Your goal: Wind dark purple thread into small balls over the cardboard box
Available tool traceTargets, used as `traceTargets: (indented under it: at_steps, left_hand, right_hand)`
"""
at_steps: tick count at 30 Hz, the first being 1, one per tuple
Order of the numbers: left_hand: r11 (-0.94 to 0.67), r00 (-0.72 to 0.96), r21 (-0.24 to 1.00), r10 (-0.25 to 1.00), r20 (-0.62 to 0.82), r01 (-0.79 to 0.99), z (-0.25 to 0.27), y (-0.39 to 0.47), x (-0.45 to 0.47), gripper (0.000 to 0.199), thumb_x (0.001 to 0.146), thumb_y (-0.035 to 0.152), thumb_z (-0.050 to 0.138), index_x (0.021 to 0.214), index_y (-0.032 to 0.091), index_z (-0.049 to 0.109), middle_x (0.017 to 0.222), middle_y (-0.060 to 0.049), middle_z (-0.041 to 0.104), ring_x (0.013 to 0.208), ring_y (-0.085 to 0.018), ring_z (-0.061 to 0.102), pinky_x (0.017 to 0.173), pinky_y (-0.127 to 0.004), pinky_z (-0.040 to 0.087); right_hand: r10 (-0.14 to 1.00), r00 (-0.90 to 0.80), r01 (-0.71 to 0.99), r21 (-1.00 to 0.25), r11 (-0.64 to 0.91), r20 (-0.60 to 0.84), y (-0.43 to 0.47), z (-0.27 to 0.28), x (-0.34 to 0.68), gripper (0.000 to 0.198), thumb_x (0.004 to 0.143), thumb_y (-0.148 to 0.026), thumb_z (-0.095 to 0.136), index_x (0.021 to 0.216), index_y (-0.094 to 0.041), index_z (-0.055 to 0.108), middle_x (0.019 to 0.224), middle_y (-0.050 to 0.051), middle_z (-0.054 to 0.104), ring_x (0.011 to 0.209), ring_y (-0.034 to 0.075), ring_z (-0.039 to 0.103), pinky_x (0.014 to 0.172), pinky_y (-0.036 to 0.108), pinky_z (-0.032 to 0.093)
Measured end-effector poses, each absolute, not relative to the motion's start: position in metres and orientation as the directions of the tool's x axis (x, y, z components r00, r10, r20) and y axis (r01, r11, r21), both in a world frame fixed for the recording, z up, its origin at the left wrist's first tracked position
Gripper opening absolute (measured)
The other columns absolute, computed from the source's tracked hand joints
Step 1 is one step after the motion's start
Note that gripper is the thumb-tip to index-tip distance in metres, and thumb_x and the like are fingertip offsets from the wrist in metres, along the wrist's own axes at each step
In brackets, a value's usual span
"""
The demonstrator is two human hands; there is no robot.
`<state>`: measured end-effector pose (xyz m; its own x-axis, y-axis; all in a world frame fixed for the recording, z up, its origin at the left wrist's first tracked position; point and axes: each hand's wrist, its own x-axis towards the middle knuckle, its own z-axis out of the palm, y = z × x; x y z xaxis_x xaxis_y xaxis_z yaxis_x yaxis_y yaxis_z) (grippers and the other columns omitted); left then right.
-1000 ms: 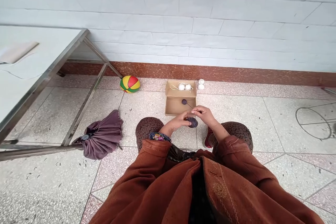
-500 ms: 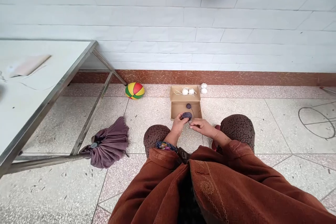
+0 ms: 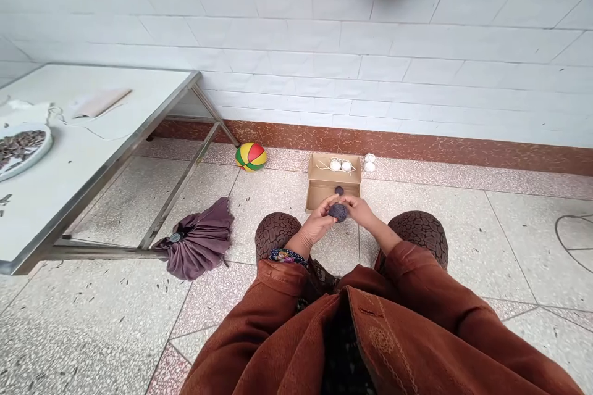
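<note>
A white-tiled wall (image 3: 278, 37) with a reddish-brown stone skirting (image 3: 430, 142) backs a pale speckled floor (image 3: 430, 191), where I sit bent over my work. Nearest are my rust-brown jacket sleeves (image 3: 283, 276) and my knees in dark brown trousers (image 3: 278, 232) with a cobbled pattern. Between and just beyond them, my left hand (image 3: 319, 222) is clamped on a round, dark purple-grey ball of yarn (image 3: 338, 213), fingers and thumb curled about its left side. My right hand (image 3: 362, 212) meets the ball's upper right edge with fingertips bent inward; whether they pinch a strand or only rest there, I cannot tell. The held ball is above the floor, near the front of an open brown cardboard box (image 3: 312, 197). A smaller dark ball of yarn (image 3: 339, 190) lies in the box's tray, while two white balls of yarn (image 3: 340, 165) with loose strands sit in its raised lid. To my left, a pleated purple fabric bundle (image 3: 201, 244) is at the leg of a white-topped, metal-framed table (image 3: 148, 108). Farther off, a red, yellow and green ball (image 3: 251, 157) rests near the skirting; more white yarn (image 3: 369, 163) lies just right of the lid.
</note>
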<state>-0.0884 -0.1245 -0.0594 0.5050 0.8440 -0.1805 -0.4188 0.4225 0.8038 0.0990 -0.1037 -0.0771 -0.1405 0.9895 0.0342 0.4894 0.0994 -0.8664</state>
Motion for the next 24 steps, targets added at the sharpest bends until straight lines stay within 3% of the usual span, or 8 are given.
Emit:
traceTargets:
  at_steps: [4,8,13,19,24]
  left_hand:
    - [0.446,0.431,0.794,0.864,-0.261,-0.413,-0.063,-0.124,-0.080,0.056,0.059,0.022,0.083,0.113,0.017,0.070,0.111,-0.008,0.070,0.102,-0.022,0.062,0.094,-0.036,0.047]
    - [0.381,0.313,0.861,0.908,-0.279,-0.336,-0.076,-0.118,-0.067,0.058,0.056,0.031,0.087,0.109,0.016,0.068,0.106,-0.008,0.071,0.097,-0.021,0.064,0.093,-0.037,0.049]
    - [0.343,0.235,0.905,0.929,-0.286,-0.252,-0.092,-0.108,-0.056,0.059,0.054,0.027,0.091,0.107,0.016,0.067,0.100,-0.006,0.071,0.096,-0.019,0.063,0.097,-0.038,0.046]
    - [0.330,0.248,0.936,0.923,-0.294,-0.119,-0.092,-0.106,-0.048,0.056,0.053,0.021,0.093,0.102,0.014,0.067,0.102,-0.005,0.069,0.095,-0.018,0.062,0.095,-0.035,0.046]
    - [0.349,0.396,0.937,0.863,-0.314,-0.016,-0.069,-0.121,-0.036,0.052,0.066,0.033,0.087,0.107,0.013,0.063,0.086,-0.003,0.067,0.076,-0.016,0.064,0.074,-0.031,0.049]
  right_hand:
    - [0.983,-0.181,0.511,-0.852,0.113,0.022,-0.139,-0.092,0.104,0.034,0.090,-0.050,0.048,0.075,-0.023,0.062,0.067,0.001,0.064,0.066,0.020,0.058,0.065,0.030,0.046]
    - [0.963,-0.269,0.534,-0.827,0.175,0.030,-0.156,-0.095,0.114,0.033,0.094,-0.050,0.048,0.080,-0.024,0.064,0.077,0.003,0.068,0.075,0.021,0.062,0.075,0.033,0.048]
    - [0.929,-0.359,0.592,-0.747,0.303,0.092,-0.168,-0.098,0.120,0.029,0.100,-0.042,0.047,0.087,-0.024,0.066,0.084,0.005,0.068,0.082,0.022,0.064,0.078,0.034,0.050]
    - [0.916,-0.365,0.527,-0.775,0.349,0.164,-0.165,-0.074,0.124,0.024,0.101,-0.038,0.049,0.096,-0.025,0.069,0.095,0.006,0.072,0.092,0.023,0.067,0.084,0.035,0.051]
    - [0.893,-0.390,0.512,-0.754,0.412,0.223,-0.133,-0.024,0.142,0.021,0.099,-0.034,0.053,0.094,-0.024,0.070,0.096,0.006,0.072,0.092,0.023,0.066,0.085,0.035,0.050]
